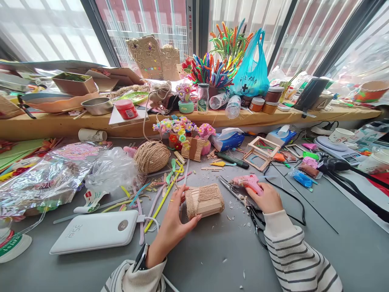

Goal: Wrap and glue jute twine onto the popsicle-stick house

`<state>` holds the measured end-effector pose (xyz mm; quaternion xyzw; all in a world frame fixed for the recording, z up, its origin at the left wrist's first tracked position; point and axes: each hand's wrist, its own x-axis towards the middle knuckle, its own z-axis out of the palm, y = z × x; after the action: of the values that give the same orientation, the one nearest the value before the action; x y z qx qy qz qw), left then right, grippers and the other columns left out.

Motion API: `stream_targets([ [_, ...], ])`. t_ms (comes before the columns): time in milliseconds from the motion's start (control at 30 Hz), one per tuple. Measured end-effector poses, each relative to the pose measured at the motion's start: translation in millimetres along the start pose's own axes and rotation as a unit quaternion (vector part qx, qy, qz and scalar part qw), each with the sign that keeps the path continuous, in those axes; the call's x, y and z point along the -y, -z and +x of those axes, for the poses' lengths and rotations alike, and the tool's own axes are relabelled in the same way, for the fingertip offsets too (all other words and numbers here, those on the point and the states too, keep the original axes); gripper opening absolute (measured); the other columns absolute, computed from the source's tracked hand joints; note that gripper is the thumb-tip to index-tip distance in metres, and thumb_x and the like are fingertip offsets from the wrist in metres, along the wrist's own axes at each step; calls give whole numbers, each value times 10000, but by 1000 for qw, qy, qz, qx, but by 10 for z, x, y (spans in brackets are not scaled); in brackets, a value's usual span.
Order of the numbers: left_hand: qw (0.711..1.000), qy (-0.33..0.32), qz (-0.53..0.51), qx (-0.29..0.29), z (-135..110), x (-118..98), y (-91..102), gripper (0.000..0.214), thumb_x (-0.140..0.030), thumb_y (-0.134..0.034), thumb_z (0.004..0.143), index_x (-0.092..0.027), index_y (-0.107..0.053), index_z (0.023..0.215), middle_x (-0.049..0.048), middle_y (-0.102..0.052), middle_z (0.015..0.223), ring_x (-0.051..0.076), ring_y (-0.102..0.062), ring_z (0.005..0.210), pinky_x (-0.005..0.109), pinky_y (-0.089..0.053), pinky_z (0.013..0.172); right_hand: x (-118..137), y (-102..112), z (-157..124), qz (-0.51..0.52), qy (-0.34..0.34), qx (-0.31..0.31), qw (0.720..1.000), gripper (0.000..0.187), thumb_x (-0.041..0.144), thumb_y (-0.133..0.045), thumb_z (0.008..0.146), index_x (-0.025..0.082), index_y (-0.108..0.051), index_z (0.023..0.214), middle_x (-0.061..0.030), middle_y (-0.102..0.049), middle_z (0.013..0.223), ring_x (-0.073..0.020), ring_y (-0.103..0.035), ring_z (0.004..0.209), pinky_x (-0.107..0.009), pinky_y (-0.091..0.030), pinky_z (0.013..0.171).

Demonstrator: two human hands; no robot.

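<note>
My left hand [174, 222] grips a small wooden box wrapped in twine [204, 200], which rests on the grey table [212, 251]. My right hand [266, 197] is closed round the handle of a pink glue gun [247, 182] that lies near the table surface, nozzle pointing left. Scissors [243, 200] lie just beneath that hand. A ball of jute twine [151, 156] sits behind the box, with loose coloured pipe cleaners [164, 194] between them.
A white power bank [95, 232] lies front left beside crumpled plastic bags [60, 174]. Small flower crafts [185, 136], a tissue pack [227, 140] and a wooden stick frame [261, 152] stand behind. The wooden sill [182, 117] holds jars and pipe-cleaner bouquets.
</note>
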<state>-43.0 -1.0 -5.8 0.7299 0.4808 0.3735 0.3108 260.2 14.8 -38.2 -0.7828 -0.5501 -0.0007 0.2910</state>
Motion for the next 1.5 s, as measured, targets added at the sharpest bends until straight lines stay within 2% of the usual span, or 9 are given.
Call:
stream_targets([
  [267,1000,-2,11,-8,11,3,-3,684,-286,-622,741,-247,-295,1340,117,-469,1279,235,-520,1144,420,-452,968,-40,-85,-9,-15,48,-37,998,302,511,-504,693,211,-518,665,-63,-573,658,-224,-535,634,-350,-430,580],
  [500,1000,-1,11,-1,8,8,-10,688,-283,-611,749,-247,-274,1348,116,-457,1297,239,-483,1192,420,-434,988,-102,-150,-13,-23,66,-51,996,288,494,-525,696,206,-526,693,-61,-569,670,-225,-530,646,-359,-441,601],
  [700,1000,-2,8,4,2,21,-13,692,-279,-602,753,-247,-254,1350,126,-443,1303,241,-492,1179,427,-437,980,-138,-159,-16,-43,67,-25,997,330,505,-543,702,180,-553,755,-99,-600,726,-256,-562,705,-390,-465,645],
  [933,1000,-6,19,8,-4,53,-10,717,-294,-610,753,-244,-225,1356,135,-432,1319,254,-475,1199,453,-409,1001,-183,-190,-8,-19,73,-52,996,400,565,-502,726,177,-580,785,-116,-628,765,-260,-573,726,-422,-463,696],
  [1133,1000,-20,7,-6,-30,136,13,868,-448,-687,684,-289,-197,1382,133,-426,1354,311,-453,1224,538,-351,1025,-161,-122,20,23,20,-10,999,579,690,-421,699,150,-610,785,-154,-645,791,-283,-588,756,-426,-459,712],
  [1200,999,-44,-3,-22,-34,158,29,846,-496,-665,690,-291,-220,1380,131,-440,1347,317,-452,1225,542,-354,1020,-154,-94,23,21,20,-23,999,632,719,-384,708,140,-623,798,-157,-639,783,-285,-583,745,-426,-458,697],
  [1300,995,-57,-20,-85,-28,172,55,580,-461,-513,826,-279,-320,1342,109,-502,1286,260,-516,1163,468,-433,970,-129,-42,20,19,54,-70,996,636,703,-370,746,132,-635,832,-150,-630,792,-274,-573,742,-414,-453,691],
  [1367,988,-48,-25,-147,-24,174,70,409,-379,-411,896,-267,-405,1289,85,-567,1194,205,-576,1070,397,-485,913,-75,12,8,39,92,-90,991,557,650,-429,766,141,-640,847,-131,-631,800,-249,-570,732,-384,-451,682],
  [1500,971,-47,-27,-232,-33,165,95,294,-303,-377,918,-228,-539,1151,48,-647,1008,143,-634,888,307,-533,813,155,151,-57,158,137,-86,974,326,447,-459,857,186,-636,776,-75,-643,771,-183,-572,680,-305,-440,623],
])
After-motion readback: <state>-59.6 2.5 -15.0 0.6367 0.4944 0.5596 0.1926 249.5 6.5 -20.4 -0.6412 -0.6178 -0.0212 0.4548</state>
